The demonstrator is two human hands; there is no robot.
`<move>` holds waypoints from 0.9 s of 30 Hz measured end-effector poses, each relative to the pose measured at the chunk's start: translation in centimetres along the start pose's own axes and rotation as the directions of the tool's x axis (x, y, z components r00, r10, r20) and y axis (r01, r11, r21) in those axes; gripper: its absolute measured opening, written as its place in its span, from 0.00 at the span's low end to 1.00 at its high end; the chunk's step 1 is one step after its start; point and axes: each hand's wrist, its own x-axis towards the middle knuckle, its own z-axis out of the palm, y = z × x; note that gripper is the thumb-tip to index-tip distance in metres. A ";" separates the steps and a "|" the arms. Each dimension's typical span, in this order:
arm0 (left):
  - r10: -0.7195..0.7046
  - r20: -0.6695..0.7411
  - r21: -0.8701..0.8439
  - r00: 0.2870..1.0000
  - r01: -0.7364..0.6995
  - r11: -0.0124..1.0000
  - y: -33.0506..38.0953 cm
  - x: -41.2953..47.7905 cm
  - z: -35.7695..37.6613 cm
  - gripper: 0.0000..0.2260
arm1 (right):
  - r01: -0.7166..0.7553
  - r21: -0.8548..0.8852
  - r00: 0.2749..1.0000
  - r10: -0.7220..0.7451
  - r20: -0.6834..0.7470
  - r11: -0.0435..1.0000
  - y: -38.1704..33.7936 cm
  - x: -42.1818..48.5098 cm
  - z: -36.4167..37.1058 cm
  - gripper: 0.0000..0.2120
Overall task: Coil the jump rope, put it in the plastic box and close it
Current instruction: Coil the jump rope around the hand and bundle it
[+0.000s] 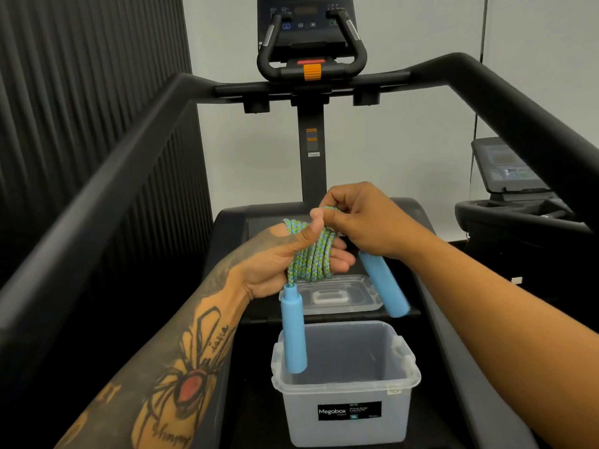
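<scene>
Rope, braided green and blue, is wound in several loops around the left hand, held above the box and well clear of it. Nearest the camera, the box stands open on the treadmill belt, clear plastic with a black label on its front wall, nothing visible inside. One blue handle hangs straight down from the coil, its lower end in front of the box's left rim. The left hand is curled around the loops, thumb pressed across them, fingers closed on the far side. The right hand pinches the rope at the top of the coil with bent fingers; the other handle slants down below it, blurred. Behind the box, the lid lies flat on the belt, apart from it. Farther off rises the console.
</scene>
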 end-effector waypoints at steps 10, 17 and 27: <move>0.024 0.050 -0.050 0.998 -0.022 0.998 -0.2 -0.1 0.5 0.10 | -0.179 0.514 0.983 0.169 0.067 0.839 2.4 -0.7 1.5 0.10; 0.057 0.073 -0.080 0.996 -0.051 0.996 -0.2 0.3 1.2 0.09 | -0.341 0.673 0.937 0.291 0.192 0.656 1.8 -2.5 3.2 0.18; 0.037 0.148 -0.053 0.988 -0.029 0.998 -0.2 0.8 0.8 0.05 | -0.348 0.739 0.913 0.389 0.127 0.576 0.4 -3.2 4.9 0.30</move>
